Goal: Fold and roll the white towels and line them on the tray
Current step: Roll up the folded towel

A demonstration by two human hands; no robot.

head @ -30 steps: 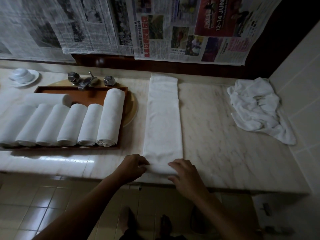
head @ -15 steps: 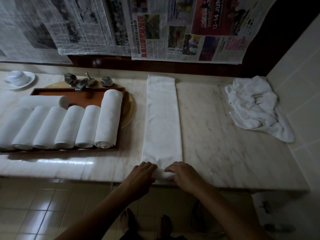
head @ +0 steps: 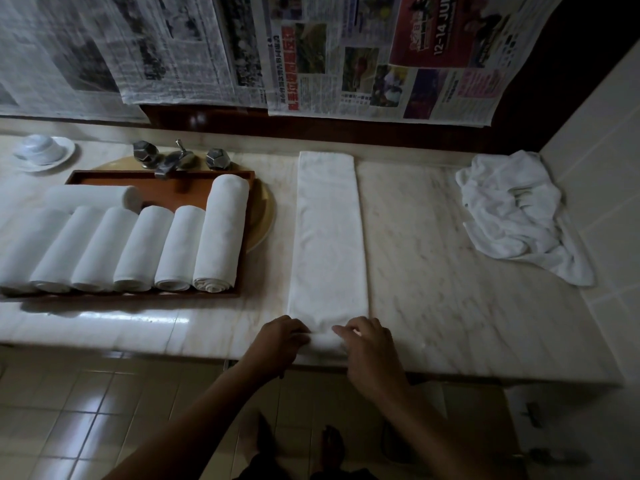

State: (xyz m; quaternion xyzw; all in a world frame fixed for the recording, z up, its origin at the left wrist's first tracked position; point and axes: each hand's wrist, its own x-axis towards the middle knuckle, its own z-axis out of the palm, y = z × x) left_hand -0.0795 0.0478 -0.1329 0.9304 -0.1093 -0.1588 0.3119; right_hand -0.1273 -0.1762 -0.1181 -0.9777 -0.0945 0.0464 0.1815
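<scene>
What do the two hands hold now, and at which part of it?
The left hand and the right hand both grip the folded towel at its near end, rolled up a little, one hand at each side.

Dim here; I see glare on the glossy worktop (head: 114, 320) front left, deep shadow bottom and top right, soft blur throughout, wide-angle bending at the edges.

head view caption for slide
Left hand and right hand grip a folded towel by its rolled end, beside tray of rolled towels
</scene>
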